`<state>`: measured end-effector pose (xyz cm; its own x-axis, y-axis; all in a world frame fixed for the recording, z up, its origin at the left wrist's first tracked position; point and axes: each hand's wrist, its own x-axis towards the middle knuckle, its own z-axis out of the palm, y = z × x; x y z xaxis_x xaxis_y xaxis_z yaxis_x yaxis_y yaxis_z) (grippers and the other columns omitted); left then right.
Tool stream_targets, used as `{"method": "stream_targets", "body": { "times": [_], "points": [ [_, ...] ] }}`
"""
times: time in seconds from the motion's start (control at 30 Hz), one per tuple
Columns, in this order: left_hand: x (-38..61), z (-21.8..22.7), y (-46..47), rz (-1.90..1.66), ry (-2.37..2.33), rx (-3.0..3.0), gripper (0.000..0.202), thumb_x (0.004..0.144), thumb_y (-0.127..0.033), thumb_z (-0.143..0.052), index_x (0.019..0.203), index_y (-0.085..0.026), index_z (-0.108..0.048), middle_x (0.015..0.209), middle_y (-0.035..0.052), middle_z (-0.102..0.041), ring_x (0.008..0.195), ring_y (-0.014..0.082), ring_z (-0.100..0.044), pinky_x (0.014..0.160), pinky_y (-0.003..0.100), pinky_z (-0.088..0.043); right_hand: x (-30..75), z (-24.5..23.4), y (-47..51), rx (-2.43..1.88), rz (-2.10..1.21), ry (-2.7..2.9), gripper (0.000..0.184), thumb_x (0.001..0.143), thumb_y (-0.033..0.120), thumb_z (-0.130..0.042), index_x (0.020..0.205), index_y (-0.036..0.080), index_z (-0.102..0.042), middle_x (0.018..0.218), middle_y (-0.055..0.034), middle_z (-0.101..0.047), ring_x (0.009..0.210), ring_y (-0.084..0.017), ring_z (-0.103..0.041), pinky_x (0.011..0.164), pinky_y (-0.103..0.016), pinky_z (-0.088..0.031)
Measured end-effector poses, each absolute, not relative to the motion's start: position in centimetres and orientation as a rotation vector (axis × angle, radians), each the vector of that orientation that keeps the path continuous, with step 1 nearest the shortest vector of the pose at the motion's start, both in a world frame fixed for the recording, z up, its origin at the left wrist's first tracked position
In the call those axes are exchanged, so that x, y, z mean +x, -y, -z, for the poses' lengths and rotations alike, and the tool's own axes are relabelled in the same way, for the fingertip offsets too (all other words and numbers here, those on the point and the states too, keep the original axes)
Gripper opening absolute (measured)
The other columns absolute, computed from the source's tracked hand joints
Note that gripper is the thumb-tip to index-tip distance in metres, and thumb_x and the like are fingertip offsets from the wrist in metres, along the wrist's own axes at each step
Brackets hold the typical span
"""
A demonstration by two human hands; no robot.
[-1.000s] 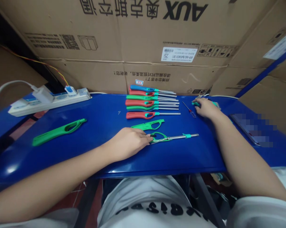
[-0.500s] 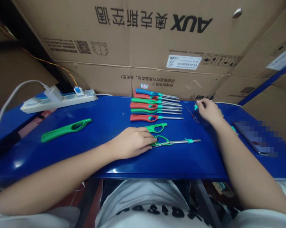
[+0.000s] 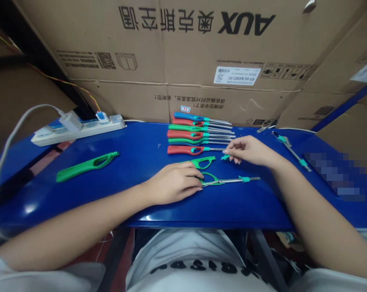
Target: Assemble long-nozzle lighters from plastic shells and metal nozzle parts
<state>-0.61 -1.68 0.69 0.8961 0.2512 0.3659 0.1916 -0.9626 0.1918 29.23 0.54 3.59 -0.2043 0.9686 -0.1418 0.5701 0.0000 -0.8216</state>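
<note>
My left hand [image 3: 177, 184] is closed over the handle end of an opened green lighter [image 3: 210, 178], which lies flat with its metal tube pointing right. A teal collar [image 3: 244, 179] sits near the tube's tip, and thin wires show inside the handle loop. Just beyond those fingers lies a green handle half [image 3: 203, 163], partly covered by the hand. My right hand [image 3: 252, 151] pinches a small teal plastic piece, perhaps a trigger [image 3: 225, 157], above the table, up and to the right of the handle loop.
A row of several assembled lighters [image 3: 186, 134] lies at the back centre. Another green handle piece [image 3: 87, 166] is at the left, near a white power strip [image 3: 80, 130]. At the right lie a loose metal tube assembly [image 3: 294, 155] and a dark flat object, blurred out. Cardboard [image 3: 186, 52] stands behind the table.
My right hand has moved left and nearer with the small teal piece, toward the opened lighter. The tube assembly at the right is now uncovered. My left hand has barely moved.
</note>
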Motion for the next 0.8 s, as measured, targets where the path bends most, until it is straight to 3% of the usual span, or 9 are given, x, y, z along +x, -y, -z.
{"method": "stream_targets", "body": {
  "times": [0.13,0.23,0.4,0.63,0.8],
  "points": [
    [-0.4,-0.4,1.6,-0.622,-0.399,2.849,0.022,0.102,-0.028,-0.054,0.105,-0.02,-0.074,0.113,0.0052,-0.073,0.105,0.0186,-0.064,0.092,0.03,-0.053,29.5,-4.0,0.1,-1.572,-1.31,2.003,0.039,0.071,0.051,-0.078,0.088,0.017,-0.069,0.077,-0.0047,-0.074,0.064,-0.016,-0.067,0.059,-0.028,-0.054],
    [-0.3,-0.3,1.7,-0.627,-0.455,2.811,0.017,0.099,-0.028,-0.059,0.102,-0.019,-0.073,0.112,0.0045,-0.073,0.105,0.0183,-0.064,0.092,0.029,-0.052,29.6,-4.2,0.4,-1.599,-1.333,2.112,0.039,0.072,0.05,-0.078,0.09,0.018,-0.066,0.074,-0.0025,-0.072,0.064,-0.016,-0.067,0.059,-0.027,-0.051],
    [-0.2,-0.4,1.7,-0.599,-0.587,2.727,0.012,0.094,-0.028,-0.067,0.101,-0.018,-0.07,0.106,0.0039,-0.073,0.101,0.019,-0.065,0.089,0.03,-0.052,29.6,-4.5,0.7,-1.676,-1.183,2.282,0.036,0.075,0.05,-0.076,0.085,0.018,-0.063,0.069,-0.0007,-0.068,0.061,-0.014,-0.062,0.056,-0.025,-0.045],
    [-0.1,-0.4,1.8,-0.561,-0.755,2.653,0.025,0.09,-0.034,-0.073,0.109,-0.019,-0.068,0.107,0.0046,-0.073,0.1,0.0206,-0.068,0.086,0.031,-0.053,29.1,-4.6,0.9,-1.566,-0.924,2.498,0.029,0.084,0.048,-0.067,0.079,0.019,-0.069,0.067,-0.0007,-0.066,0.06,-0.014,-0.055,0.057,-0.026,-0.04],
    [-0.1,-0.2,1.7,-0.55,-0.747,2.625,0.026,0.089,-0.031,-0.075,0.109,-0.017,-0.068,0.107,0.0061,-0.074,0.101,0.022,-0.068,0.09,0.033,-0.053,27.5,-4.0,1.4,-1.137,-0.807,2.555,0.024,0.092,0.04,-0.062,0.092,0.019,-0.075,0.091,-0.0066,-0.071,0.081,-0.018,-0.064,0.073,-0.03,-0.048]
  ]
}}
